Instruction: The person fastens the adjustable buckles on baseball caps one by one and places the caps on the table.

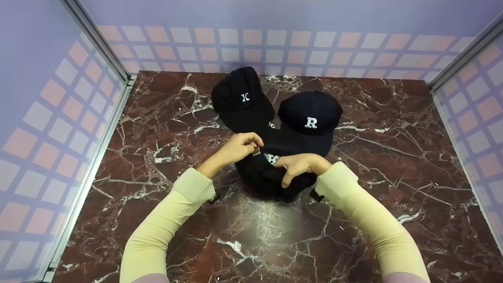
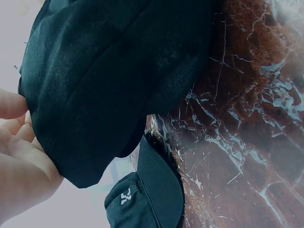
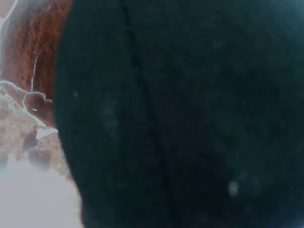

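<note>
A black cap [image 1: 271, 182] is between both hands, its crown toward the person; part of a white letter [image 1: 271, 158] shows near the right fingers. My left hand [image 1: 240, 146] pinches the cap's edge beside a small metal buckle [image 1: 256, 151]. In the left wrist view, the thumb [image 2: 12, 104] and fingers lie at the edge of the dark fabric [image 2: 104, 85]. My right hand [image 1: 301, 164] grips the cap's other side, fingers tucked into it and thumb over the outside. Dark seamed cloth [image 3: 180, 114] fills most of the right wrist view, hiding that hand.
Behind the hands, a black cap with a white K [image 1: 237, 94] lies at the back left. A navy cap with a white R [image 1: 310, 112] sits to the right. All rest on a dark red marbled table [image 1: 393, 157], with tiled-pattern panels [image 1: 275, 39] at its back and sides.
</note>
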Tool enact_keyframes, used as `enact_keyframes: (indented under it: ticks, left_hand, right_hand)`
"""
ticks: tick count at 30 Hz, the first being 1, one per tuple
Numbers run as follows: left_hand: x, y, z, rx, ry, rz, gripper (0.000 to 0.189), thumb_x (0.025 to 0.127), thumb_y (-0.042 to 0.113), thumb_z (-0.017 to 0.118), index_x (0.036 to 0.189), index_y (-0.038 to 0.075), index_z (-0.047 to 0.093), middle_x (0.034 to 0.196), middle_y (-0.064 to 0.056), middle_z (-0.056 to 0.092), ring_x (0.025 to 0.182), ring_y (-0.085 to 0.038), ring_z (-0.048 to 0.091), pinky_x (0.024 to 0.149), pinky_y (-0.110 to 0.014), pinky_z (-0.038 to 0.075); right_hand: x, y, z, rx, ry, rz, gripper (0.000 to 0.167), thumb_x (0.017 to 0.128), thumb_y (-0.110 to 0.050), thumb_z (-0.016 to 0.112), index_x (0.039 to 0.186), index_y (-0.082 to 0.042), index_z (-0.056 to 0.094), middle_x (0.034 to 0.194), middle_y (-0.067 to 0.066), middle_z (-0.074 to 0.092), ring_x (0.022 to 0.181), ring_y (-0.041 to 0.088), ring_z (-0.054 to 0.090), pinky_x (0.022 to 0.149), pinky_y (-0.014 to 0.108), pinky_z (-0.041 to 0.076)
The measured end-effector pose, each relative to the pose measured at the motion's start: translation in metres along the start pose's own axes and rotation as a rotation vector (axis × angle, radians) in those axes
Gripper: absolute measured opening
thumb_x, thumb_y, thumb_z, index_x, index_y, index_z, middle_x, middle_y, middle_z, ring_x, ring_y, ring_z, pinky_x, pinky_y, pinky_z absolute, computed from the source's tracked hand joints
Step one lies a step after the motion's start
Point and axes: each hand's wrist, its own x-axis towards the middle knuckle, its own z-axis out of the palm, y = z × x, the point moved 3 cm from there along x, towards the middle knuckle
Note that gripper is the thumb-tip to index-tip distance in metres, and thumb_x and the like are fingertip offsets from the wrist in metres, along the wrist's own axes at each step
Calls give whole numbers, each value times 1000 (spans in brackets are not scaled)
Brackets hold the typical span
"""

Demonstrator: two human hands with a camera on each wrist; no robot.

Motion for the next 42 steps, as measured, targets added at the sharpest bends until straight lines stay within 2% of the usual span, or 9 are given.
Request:
enact_keyframes:
  ticks: [4, 11, 13, 18, 21, 27, 33, 37, 42]
  left_hand:
    - [0, -1, 0, 15, 5, -17, 22, 75, -3, 45, 88, 1, 62, 67, -2, 56, 62, -7, 48, 60, -19, 37]
    - [0, -3, 1, 12, -46, -47, 23, 75, -2, 44, 89, -1, 62, 65, 3, 53, 60, -5, 47, 59, -17, 37]
    - [-1, -4, 1, -15, -62, -60, 25, 74, -2, 43, 90, -2, 62, 65, 3, 53, 61, -5, 48, 58, -17, 37]
    - [0, -3, 3, -77, -90, -95, 27, 74, -3, 41, 92, -4, 60, 66, 3, 52, 62, -6, 49, 59, -18, 37]
    - [1, -2, 6, -85, -100, -110, 26, 74, -3, 41, 93, -3, 60, 68, 3, 52, 63, -7, 49, 59, -18, 37]
    - [2, 0, 8, -81, -103, -119, 25, 75, -2, 42, 92, -2, 60, 67, 4, 51, 63, -7, 46, 59, -18, 36]
    - [3, -1, 10, -99, -102, -100, 26, 75, -3, 43, 94, -3, 61, 68, 3, 51, 64, -8, 46, 60, -19, 36]
    - [3, -3, 11, -114, -105, -72, 25, 77, -4, 43, 94, -5, 60, 70, 1, 52, 64, -7, 47, 60, -18, 37]
    - [1, -5, 9, -90, -117, -36, 26, 74, -6, 43, 94, -4, 59, 77, -6, 58, 70, -7, 50, 63, -18, 39]
  right_hand:
    - [-2, 4, 0, 146, -69, -10, 35, 63, 8, 63, 97, 6, 56, 80, -7, 59, 71, 3, 53, 65, 17, 45]
    - [-6, 10, 0, 225, -100, 21, 20, 66, 7, 64, 79, -9, 60, 69, -9, 60, 61, 1, 53, 58, 16, 44]
    - [-6, 9, -1, 225, -100, 13, 22, 68, 5, 65, 86, -6, 61, 75, -8, 61, 66, 2, 54, 62, 17, 45]
    - [-1, 1, -3, 168, -35, -58, 50, 71, -8, 69, 117, -1, 52, 106, -3, 57, 92, 5, 52, 77, 17, 42]
    - [4, -7, -3, 200, 6, -104, 54, 72, -10, 69, 121, -1, 48, 115, 2, 55, 99, 8, 51, 82, 20, 42]
    - [8, -18, 0, 186, 78, -143, 41, 72, -2, 66, 111, 2, 54, 100, -2, 60, 88, 6, 54, 80, 21, 43]
    - [8, -15, 2, 209, 22, -154, 37, 71, 6, 62, 107, 8, 53, 97, -4, 60, 86, 6, 55, 78, 21, 44]
    - [5, -10, 2, 202, -3, -143, 24, 73, 3, 62, 96, 3, 54, 89, -5, 58, 80, 4, 53, 73, 20, 43]
    - [-2, -3, -2, 252, 36, -120, 19, 75, 2, 62, 91, -5, 53, 82, -6, 56, 73, 4, 51, 66, 17, 42]
